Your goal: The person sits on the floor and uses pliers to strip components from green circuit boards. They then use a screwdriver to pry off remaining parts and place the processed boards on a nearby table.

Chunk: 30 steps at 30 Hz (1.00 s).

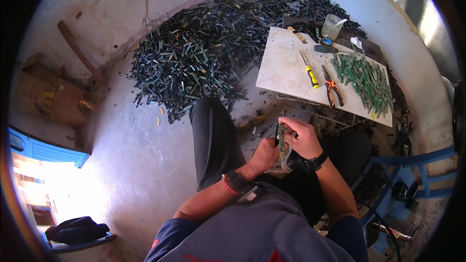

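At the far left a brown cardboard box (pixel 68 102) stands by the wall, and nearer, still on the left, is a blue panel (pixel 53 148) beside bright light. At the near left a dark cloth item (pixel 77 230) lies on a seat. To the right of the box, a brown strip (pixel 80 51) leans at a slant against the wall. Next comes a large heap of dark narrow strips (pixel 189 63), spread over the floor along the far wall, with a few green and yellowish pieces among them.

Near the middle, the left hand (pixel 264 155), a red bead bracelet (pixel 230 184) on its wrist, is curled closed against the lower left part of a narrow circuit board (pixel 281 143) — the board stands lengthwise between the two hands, above the lap. The right hand (pixel 302 138), with a black watch (pixel 315 162) on its wrist, grips the far end of the same board between thumb and fingers; the hands are close together.

Farther off to the right, a white tabletop (pixel 284 68) bears a yellow-handled screwdriver (pixel 311 76), then orange-handled pliers (pixel 333 91), a hammer (pixel 326 49) beyond them, and a loose pile of green boards (pixel 361 80) along the right side — and at the near right is a blue chair (pixel 427 184)
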Available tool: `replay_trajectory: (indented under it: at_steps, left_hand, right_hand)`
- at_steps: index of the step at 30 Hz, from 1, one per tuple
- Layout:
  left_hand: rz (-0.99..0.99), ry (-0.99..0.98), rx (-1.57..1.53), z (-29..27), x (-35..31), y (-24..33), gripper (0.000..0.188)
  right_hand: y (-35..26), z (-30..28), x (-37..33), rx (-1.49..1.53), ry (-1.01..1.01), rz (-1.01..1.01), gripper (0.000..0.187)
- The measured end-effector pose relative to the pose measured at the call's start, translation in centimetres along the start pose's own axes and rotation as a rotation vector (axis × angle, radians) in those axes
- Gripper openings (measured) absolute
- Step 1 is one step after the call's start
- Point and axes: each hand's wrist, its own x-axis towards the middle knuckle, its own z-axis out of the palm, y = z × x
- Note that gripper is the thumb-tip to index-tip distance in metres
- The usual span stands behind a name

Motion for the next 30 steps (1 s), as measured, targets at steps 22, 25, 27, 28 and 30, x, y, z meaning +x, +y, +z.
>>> replay_trajectory:
  at_steps: [22,25,27,28,30]
  left_hand:
    - [-0.051,-0.001,-0.003,1.7,0.9,3.5,0.042]
    - [-0.050,-0.011,-0.011,1.7,1.0,3.8,0.042]
    - [-0.040,-0.006,-0.008,1.8,1.0,3.8,0.042]
    - [-0.031,0.003,0.000,1.8,1.0,3.8,0.042]
    - [-0.019,0.007,0.004,1.9,1.1,3.8,0.041]
  right_hand:
    - [0.9,0.4,0.1,0.487,0.327,0.208,0.017]
    - [1.0,0.4,0.1,0.546,0.327,0.244,0.017]
    - [1.0,0.4,0.1,0.589,0.326,0.272,0.017]
    - [1.1,0.3,0.2,0.612,0.323,0.287,0.017]
    - [1.1,0.3,0.3,0.652,0.329,0.307,0.017]
